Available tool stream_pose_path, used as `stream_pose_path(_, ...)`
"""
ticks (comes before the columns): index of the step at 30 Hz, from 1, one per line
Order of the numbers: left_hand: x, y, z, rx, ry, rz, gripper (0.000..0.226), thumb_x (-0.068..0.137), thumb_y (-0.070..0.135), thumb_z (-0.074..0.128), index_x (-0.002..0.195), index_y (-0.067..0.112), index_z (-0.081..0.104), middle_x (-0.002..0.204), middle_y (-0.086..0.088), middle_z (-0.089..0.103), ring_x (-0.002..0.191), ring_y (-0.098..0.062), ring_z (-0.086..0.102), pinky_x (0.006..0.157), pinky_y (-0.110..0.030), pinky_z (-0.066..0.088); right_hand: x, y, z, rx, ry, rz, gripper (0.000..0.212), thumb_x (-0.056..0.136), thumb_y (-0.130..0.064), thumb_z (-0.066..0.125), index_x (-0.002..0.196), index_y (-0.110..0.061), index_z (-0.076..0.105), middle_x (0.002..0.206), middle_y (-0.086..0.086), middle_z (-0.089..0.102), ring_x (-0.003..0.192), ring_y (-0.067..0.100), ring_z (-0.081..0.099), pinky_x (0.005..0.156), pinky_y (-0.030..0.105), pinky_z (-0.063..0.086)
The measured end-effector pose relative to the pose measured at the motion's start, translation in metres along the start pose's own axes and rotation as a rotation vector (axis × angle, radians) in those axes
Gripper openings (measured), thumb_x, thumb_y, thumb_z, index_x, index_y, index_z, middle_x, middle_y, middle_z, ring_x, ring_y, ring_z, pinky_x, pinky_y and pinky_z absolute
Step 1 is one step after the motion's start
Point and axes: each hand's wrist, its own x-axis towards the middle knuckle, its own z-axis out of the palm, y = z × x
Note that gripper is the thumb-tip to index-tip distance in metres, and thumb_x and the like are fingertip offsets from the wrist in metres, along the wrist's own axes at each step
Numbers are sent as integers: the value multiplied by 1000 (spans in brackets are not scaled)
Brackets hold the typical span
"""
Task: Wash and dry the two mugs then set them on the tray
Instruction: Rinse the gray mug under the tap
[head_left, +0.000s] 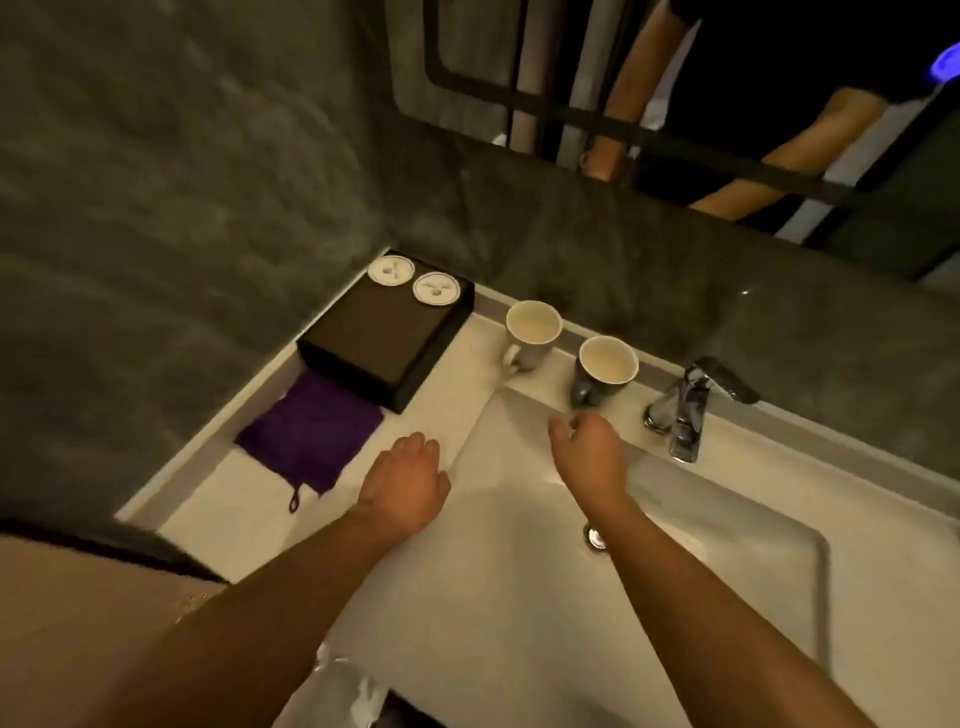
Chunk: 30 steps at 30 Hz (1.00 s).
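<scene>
Two mugs stand upright on the ledge behind the basin: a white mug (532, 332) on the left and a dark mug (605, 366) with a pale inside to its right. A black tray (384, 343) lies in the back left corner with two round white coasters (435, 288) on its far end. A purple cloth (309, 436) lies flat in front of the tray. My right hand (589, 452) hovers just below the dark mug's handle, fingers loosely curled, holding nothing. My left hand (408, 480) rests on the counter by the basin's left edge, empty.
The white basin (519, 597) fills the middle, its drain (595, 538) partly behind my right forearm. A chrome tap (685, 415) stands at the back right of the basin. Dark stone walls close the left and back sides, with a mirror above.
</scene>
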Motion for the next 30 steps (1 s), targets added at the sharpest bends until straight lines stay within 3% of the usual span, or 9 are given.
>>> stream_pose_path(3, 33, -6, 9, -47, 48, 36, 58, 103, 35, 42, 154, 7, 41, 161, -16, 40, 150, -31, 34, 121, -43, 31, 25, -7, 7, 93, 131, 129, 42, 96, -48, 59, 103, -6, 64, 100, 16, 72, 92, 38, 68, 72, 37, 47)
stream_pose_path(7, 55, -13, 27, -40, 40, 94, 64, 106, 39, 28, 164, 13, 22, 172, -10, 19, 160, -26, 12, 129, -44, 17, 41, -12, 21, 97, 216, 288, 42, 97, -48, 60, 98, -6, 67, 93, 15, 74, 87, 37, 68, 69, 35, 46)
stream_pose_path(13, 55, -17, 36, -21, 106, 115, 68, 102, 41, 19, 161, 10, 31, 169, -12, 29, 158, -28, 21, 127, -47, 22, 42, -9, 38, 198, 400, 339, 24, 101, -32, 58, 100, -8, 64, 99, 11, 65, 87, 29, 62, 74, 32, 42)
stream_pose_path(18, 55, -17, 37, -21, 115, 114, 68, 102, 40, 21, 161, 9, 32, 167, -13, 32, 157, -28, 25, 128, -46, 20, 41, -5, 36, 238, 441, 393, 26, 103, -32, 54, 108, -8, 63, 103, 8, 64, 86, 20, 55, 77, 32, 41)
stream_pose_path(23, 56, -18, 38, -1, 121, 120, 68, 101, 40, 21, 160, 8, 34, 166, -14, 34, 156, -29, 28, 127, -46, 22, 39, 4, 29, 179, 464, 361, 22, 104, -27, 52, 101, -8, 64, 99, 9, 66, 88, 27, 62, 76, 36, 47)
stream_pose_path(27, 54, -14, 38, -59, 121, 105, 63, 100, 34, 31, 156, 5, 40, 162, -18, 40, 153, -32, 33, 125, -49, 26, 18, 21, 19, 194, 442, 363, 20, 103, -25, 53, 98, -8, 63, 98, 9, 64, 86, 27, 60, 76, 40, 49)
stream_pose_path(30, 54, -2, 31, -206, 138, 67, 52, 103, 23, 47, 150, 3, 46, 160, -20, 41, 150, -36, 36, 124, -52, 28, -8, 38, 10, 236, 428, 344, 16, 102, -22, 56, 100, -9, 65, 98, 5, 63, 84, 20, 57, 76, 35, 46)
